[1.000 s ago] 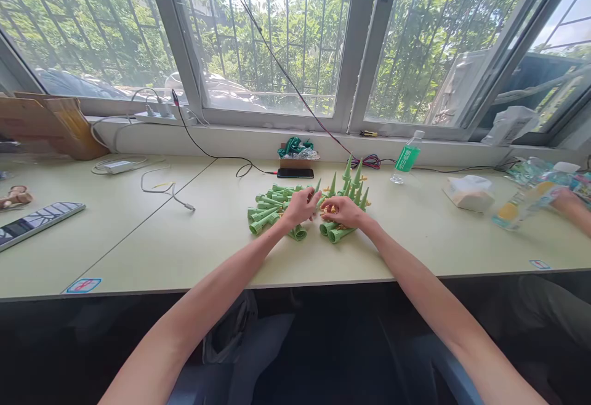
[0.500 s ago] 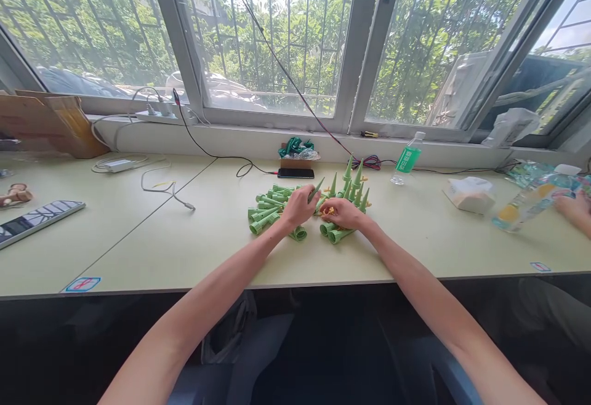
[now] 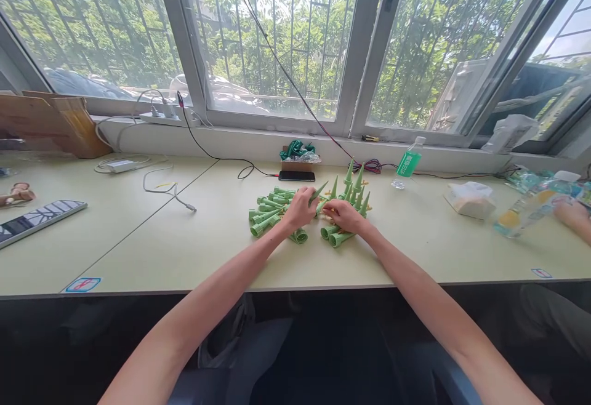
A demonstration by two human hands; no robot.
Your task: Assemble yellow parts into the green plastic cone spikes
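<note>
A heap of green plastic cones (image 3: pixel 268 211) lies on the pale table (image 3: pixel 184 245), with several more cones standing upright (image 3: pixel 354 183) behind it. My left hand (image 3: pixel 301 208) is closed around one green cone (image 3: pixel 317 192) whose tip points up and to the right. My right hand (image 3: pixel 342 215) is closed in a pinch over small yellow pieces (image 3: pixel 329 211) between the two piles. A few cones lie under my right wrist (image 3: pixel 337 237).
A black phone (image 3: pixel 296 176) and a small box with green wrapping (image 3: pixel 296 151) sit behind the cones. A green-labelled bottle (image 3: pixel 407 164) stands to the right. Cables, a charger (image 3: pixel 119 165) and a keyboard (image 3: pixel 37 220) lie left. Another person's hand (image 3: pixel 570 214) rests far right.
My left hand has taken up a green cone and holds it tip-up. My right hand stays pinched over the yellow pieces. The view has shifted slightly.
</note>
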